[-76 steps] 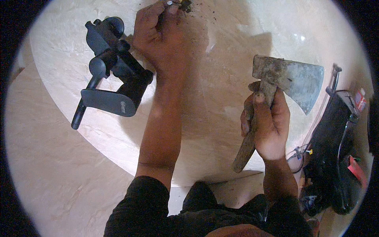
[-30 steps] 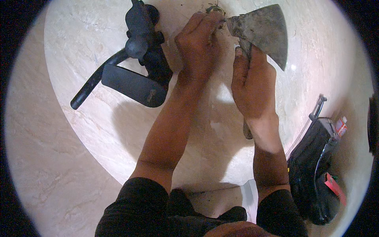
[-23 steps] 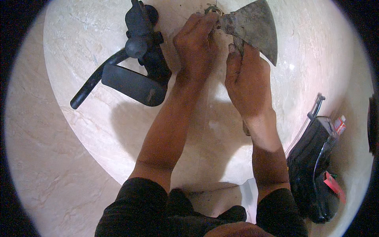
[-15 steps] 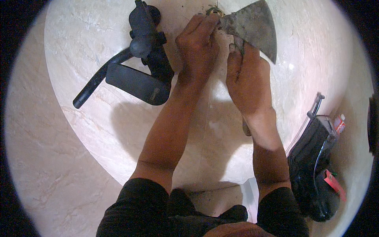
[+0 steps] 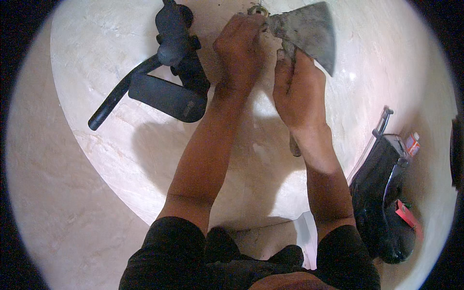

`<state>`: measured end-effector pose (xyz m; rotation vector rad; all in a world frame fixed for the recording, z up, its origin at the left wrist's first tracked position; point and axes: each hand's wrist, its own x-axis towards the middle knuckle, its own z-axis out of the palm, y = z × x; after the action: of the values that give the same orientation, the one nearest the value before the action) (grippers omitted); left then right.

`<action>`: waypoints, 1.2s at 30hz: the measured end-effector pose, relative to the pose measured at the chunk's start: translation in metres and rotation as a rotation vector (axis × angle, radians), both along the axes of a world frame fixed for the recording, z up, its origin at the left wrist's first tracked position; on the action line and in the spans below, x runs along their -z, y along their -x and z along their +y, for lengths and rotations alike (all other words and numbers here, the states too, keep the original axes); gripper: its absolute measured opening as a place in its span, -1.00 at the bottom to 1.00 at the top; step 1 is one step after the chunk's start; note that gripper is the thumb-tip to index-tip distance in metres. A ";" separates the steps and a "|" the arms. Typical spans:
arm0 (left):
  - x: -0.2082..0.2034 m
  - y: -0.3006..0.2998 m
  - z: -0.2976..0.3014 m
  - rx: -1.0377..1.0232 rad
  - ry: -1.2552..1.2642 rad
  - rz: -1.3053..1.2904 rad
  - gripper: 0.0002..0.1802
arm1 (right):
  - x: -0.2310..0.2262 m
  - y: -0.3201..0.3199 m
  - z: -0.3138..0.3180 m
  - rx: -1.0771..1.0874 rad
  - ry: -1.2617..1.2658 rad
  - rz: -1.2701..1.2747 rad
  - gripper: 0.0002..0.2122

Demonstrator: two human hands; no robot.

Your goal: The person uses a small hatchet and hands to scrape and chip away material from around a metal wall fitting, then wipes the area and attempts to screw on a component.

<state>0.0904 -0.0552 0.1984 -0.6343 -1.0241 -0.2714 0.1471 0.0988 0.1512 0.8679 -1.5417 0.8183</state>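
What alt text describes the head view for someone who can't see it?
A person's right-hand grip holds a worn hatchet, its blunt end close to a small brass-coloured ring at the left-hand grip. A black jointed device lies to the left, a glossy black bag-like item to the right.

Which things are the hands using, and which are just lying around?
In use:
hatchet, in the right hand
small round brassy piece, at the left hand

Lying around, it seems:
black jointed stand
shiny black bag
red strip by the bag
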 end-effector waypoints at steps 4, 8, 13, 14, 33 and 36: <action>0.003 0.002 -0.004 0.075 -0.172 0.049 -0.82 | 0.017 -0.011 0.015 -0.016 0.114 0.142 -0.82; 0.009 -0.010 0.003 0.232 -0.183 -0.140 -0.88 | 0.032 -0.023 0.030 -0.170 0.162 -0.071 -0.81; 0.010 -0.012 0.002 0.234 -0.202 -0.111 -0.93 | 0.037 -0.023 0.033 -0.275 0.146 -0.193 -0.82; 0.012 -0.013 0.003 0.213 -0.209 -0.097 -0.92 | 0.036 -0.018 0.031 -0.306 0.140 -0.209 -0.81; 0.030 -0.068 0.048 1.193 -0.428 -1.090 -0.86 | 0.048 -0.021 0.030 -0.747 0.383 -0.555 -0.77; 0.025 -0.045 0.044 1.460 -0.388 -1.112 -0.84 | 0.043 -0.029 0.040 -0.746 0.397 -0.515 -0.72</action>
<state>0.1358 -0.0117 0.1734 -0.7747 -1.2864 -2.2350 0.1757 0.1390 0.1079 0.9813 -1.3865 1.9388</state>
